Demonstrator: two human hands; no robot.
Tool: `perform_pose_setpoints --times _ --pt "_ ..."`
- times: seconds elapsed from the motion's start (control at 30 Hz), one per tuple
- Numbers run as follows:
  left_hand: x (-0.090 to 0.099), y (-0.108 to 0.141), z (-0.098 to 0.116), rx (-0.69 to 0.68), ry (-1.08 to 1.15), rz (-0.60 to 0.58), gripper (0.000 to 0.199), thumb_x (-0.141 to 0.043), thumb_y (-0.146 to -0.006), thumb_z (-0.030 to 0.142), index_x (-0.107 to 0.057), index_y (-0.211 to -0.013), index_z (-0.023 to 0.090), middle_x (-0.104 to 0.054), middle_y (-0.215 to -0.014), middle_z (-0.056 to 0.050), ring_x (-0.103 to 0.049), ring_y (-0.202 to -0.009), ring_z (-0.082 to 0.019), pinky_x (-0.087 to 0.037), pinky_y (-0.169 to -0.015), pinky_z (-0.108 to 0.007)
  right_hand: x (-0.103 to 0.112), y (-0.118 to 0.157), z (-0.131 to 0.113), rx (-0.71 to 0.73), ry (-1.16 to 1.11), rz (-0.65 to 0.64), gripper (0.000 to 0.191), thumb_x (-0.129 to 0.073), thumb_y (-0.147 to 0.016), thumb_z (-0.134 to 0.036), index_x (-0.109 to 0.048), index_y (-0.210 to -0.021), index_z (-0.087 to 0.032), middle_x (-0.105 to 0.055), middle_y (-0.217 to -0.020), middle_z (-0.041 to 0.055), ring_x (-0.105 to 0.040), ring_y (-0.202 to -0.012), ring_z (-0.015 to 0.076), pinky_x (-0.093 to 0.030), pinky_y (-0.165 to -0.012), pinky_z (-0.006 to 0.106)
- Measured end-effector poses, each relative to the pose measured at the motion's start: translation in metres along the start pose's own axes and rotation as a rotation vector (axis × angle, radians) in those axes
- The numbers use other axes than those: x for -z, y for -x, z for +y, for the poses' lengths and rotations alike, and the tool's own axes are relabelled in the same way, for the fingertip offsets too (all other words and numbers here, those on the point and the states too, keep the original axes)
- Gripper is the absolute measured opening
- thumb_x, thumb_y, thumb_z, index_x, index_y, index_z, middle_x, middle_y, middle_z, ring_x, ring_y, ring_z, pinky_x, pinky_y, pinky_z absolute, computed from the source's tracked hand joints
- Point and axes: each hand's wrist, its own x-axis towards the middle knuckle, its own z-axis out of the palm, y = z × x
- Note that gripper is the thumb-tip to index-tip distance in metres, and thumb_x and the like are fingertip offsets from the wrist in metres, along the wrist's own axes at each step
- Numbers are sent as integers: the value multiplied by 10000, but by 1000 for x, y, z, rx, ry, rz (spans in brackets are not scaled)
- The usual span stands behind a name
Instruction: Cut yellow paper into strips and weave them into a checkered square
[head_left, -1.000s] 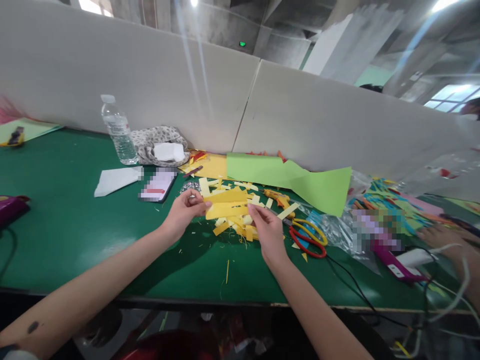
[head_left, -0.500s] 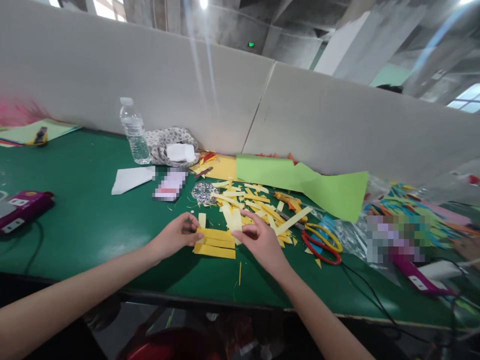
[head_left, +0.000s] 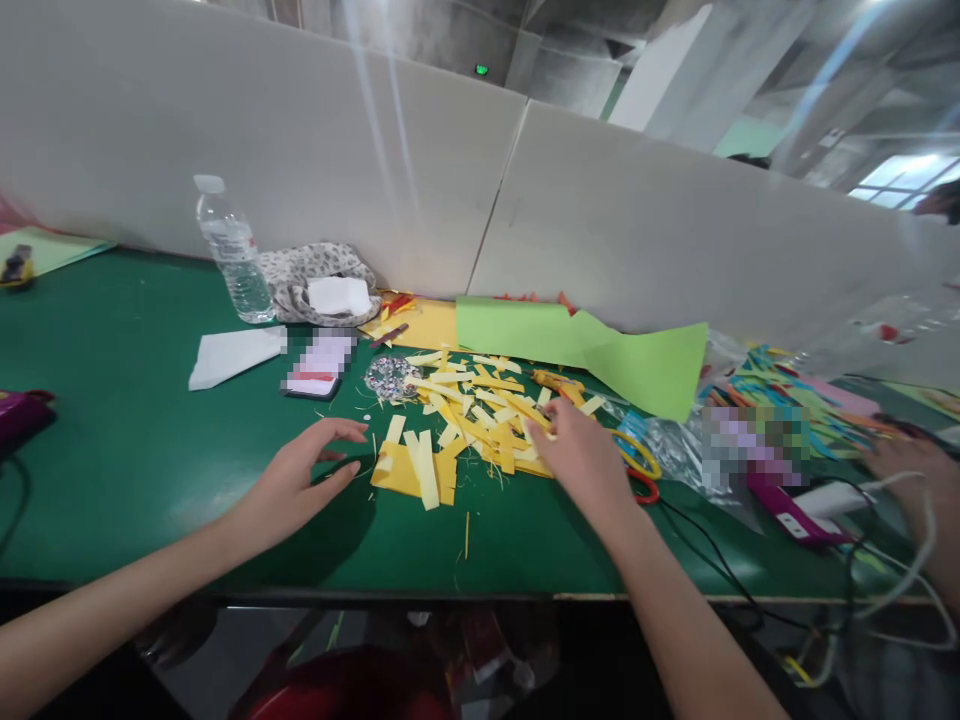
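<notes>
My left hand (head_left: 311, 470) is held just above the table with thumb and fingers apart, nothing between them. To its right lies a yellow paper piece (head_left: 394, 475) with pale yellow paper strips (head_left: 426, 470) across it. My right hand (head_left: 581, 460) reaches over the right side of a heap of cut yellow strips (head_left: 487, 405). Its fingers are bent close together there, and whatever they grip is hidden. Scissors with red and yellow handles (head_left: 641, 455) are partly covered by this hand. Just beyond it lies a yellow-orange glue gun (head_left: 559, 385).
Behind the heap stand a green paper sheet (head_left: 585, 345) and a grey partition (head_left: 375, 170). A water bottle (head_left: 236, 260), spotted cloth (head_left: 322, 265), phone (head_left: 319, 365) and beaded ring (head_left: 390, 378) lie left. Another person's hand (head_left: 911, 470) is at right, near a purple power strip (head_left: 795, 515) and cables.
Both hands have left the yellow paper piece: my left drew back leftward and opened, my right moved right to the heap. The pale strips now lie on the piece. The view shifted slightly.
</notes>
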Motion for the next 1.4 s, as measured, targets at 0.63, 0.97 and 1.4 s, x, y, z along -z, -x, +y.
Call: perform_pose_setpoints --times 0.63,0.97,1.4 --pt "-28 -25 9 -97 15 -173 139 -439 -856 258 -497 -980 239 -564 -1095 -41 -571 -943 -175 -515 -763 -319 -27 -24 25 -119 145 -120 256 -451 -845 -238 -603 -1047 -201 -644 -1014 91 -602 -921 216 -416 -657 269" --pt "-41 -78 42 -451 -411 -176 257 -393 -898 302 -564 -1068 212 -588 -1170 -80 -510 -1117 -233 -422 -927 -427 -8 -8 23 75 47 -291 317 -617 -758 -336 -640 -1023 -165 -666 -1021 116 -605 -960 258 -438 -742 300" --pt "-71 -109 29 -537 -620 -205 258 -419 -836 238 -662 -922 237 -658 -1115 -20 -556 -1073 -234 -180 -1053 -516 8 -7 27 -101 87 23 278 -470 -836 -279 -640 -1054 -287 -705 -804 51 -637 -753 238 -370 -548 278"
